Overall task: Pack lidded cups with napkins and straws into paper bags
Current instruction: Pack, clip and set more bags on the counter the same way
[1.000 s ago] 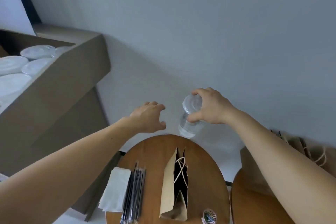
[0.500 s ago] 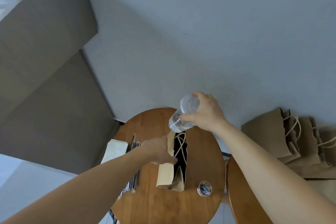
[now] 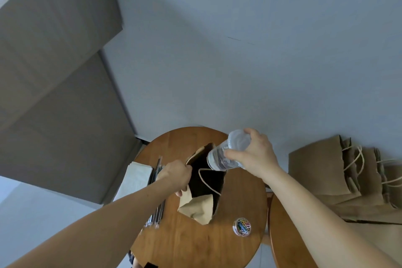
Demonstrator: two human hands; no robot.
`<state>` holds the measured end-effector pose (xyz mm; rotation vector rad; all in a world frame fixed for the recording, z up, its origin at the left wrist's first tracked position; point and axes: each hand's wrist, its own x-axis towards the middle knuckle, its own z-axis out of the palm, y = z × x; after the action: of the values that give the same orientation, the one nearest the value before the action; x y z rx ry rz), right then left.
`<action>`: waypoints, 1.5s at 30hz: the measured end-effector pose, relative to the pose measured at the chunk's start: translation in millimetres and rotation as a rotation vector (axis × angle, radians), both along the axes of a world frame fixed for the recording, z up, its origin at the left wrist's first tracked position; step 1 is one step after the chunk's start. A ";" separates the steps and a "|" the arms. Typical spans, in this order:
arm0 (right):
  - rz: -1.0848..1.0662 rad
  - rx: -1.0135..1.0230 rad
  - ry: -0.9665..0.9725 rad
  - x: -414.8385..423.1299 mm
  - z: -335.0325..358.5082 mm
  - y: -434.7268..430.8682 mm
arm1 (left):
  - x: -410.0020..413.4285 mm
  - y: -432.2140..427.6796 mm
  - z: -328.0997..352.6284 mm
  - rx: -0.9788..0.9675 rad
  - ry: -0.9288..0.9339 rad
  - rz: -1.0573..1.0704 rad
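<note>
Pale grey wall; taupe cabinet left; round wooden table below

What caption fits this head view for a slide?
Right hand tilts a clear lidded plastic cup over the brown paper bag the left hand holds open.

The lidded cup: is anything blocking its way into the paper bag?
Nothing solid. The left hand holds the paper bag open below the lidded cup; only its loose string handle loops across the opening.
</note>
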<state>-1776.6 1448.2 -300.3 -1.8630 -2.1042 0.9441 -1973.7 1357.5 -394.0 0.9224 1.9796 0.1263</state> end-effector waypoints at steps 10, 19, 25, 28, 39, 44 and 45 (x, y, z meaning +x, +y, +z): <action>0.322 0.164 -0.367 -12.2 -0.4 -5.5 | 5.6 6.5 -3.6 0.022 -0.053 -0.079; 0.168 0.130 -0.249 -40.1 -13.4 -11.7 | 14.5 5.3 2.7 0.025 0.035 -0.174; -0.026 0.022 -0.124 -36.1 -11.7 -4.3 | 1.5 6.2 -1.8 0.059 -0.009 -0.206; -0.113 -0.025 -0.080 -30.6 -11.7 -1.2 | -1.2 5.2 -4.2 0.081 0.020 -0.255; 0.451 0.010 -0.575 -28.9 4.6 -9.9 | -4.7 11.0 -2.8 0.091 0.026 -0.118; 0.771 0.044 -0.691 -29.4 -19.5 -35.4 | -5.4 5.7 -1.0 0.028 -0.101 -0.051; 0.787 0.025 -0.694 -30.6 -28.2 -37.9 | -4.6 3.7 -0.3 0.028 -0.109 -0.046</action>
<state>-1807.3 1410.2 -328.6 -1.4555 -3.3697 0.3526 -1978.3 1361.2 -394.2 0.9585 1.8592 0.1748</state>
